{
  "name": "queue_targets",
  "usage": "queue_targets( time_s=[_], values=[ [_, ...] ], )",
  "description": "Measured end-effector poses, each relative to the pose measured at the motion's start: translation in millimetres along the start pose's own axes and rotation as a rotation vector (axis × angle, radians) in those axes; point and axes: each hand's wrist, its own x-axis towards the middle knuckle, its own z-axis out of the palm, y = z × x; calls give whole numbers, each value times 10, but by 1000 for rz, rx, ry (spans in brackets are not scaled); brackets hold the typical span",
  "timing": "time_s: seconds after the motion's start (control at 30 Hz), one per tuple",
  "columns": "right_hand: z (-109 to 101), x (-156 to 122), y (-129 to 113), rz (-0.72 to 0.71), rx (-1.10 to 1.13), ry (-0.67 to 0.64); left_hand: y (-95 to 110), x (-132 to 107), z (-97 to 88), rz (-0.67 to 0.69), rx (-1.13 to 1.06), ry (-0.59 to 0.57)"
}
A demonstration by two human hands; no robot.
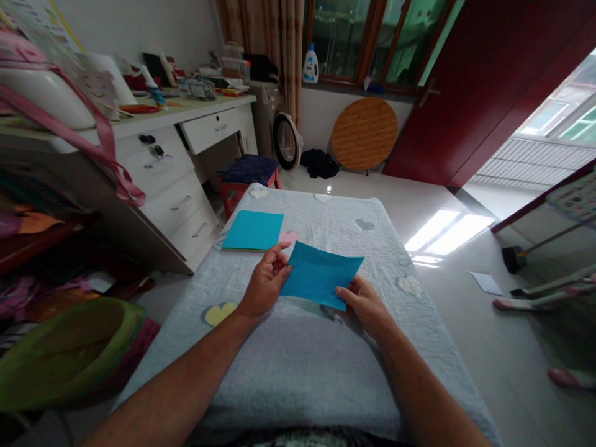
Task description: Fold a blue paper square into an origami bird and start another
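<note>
At far left on the table, covered in a pale grey-blue cloth with heart motifs [302,372], I record a flat, square-cornered stack of turquoise paper [254,230]. To its near right is the left hand [266,284], thumb and curled fingers closed on the sheet's left edge; this hand is the nearer to the stack. Next, I find a single thin blue four-cornered paper sheet [322,274], slightly bowed, spanning the space between both hands and apparently raised off the cloth. Its longer axis appears to run left to right, the right end slightly nearer; foreshortening may exaggerate this. Last, the right hand [365,305] pinches the near right edge, thumb on top; its fingertips beneath are hidden from me.
</note>
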Motion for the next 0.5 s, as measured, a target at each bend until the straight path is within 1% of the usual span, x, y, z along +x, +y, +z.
queue_targets(
  time_s=[0.07,0.13,0.2,0.27,0.33,0.4,0.47,0.5],
  values=[
    [-3,-11,16,8,-37,-44,-10,8,3,-44,-35,18],
    [-2,-18,28,4,-46,-59,-36,18,7,-80,-82,24],
    [7,-21,31,-13,-43,-35,-68,28,6,-106,-125,25],
    [20,-21,23,-53,-67,15,-88,33,-8,-119,-95,37],
    [31,-20,8,-138,-153,65,-80,35,-39,-80,30,58],
    [39,-24,-14,-276,-311,126,-39,33,-78,-16,141,56],
    [42,-40,-43,-445,-529,220,25,24,-110,17,166,9],
    [44,-53,-60,-524,-640,279,60,17,-119,14,157,-36]
  ],
)
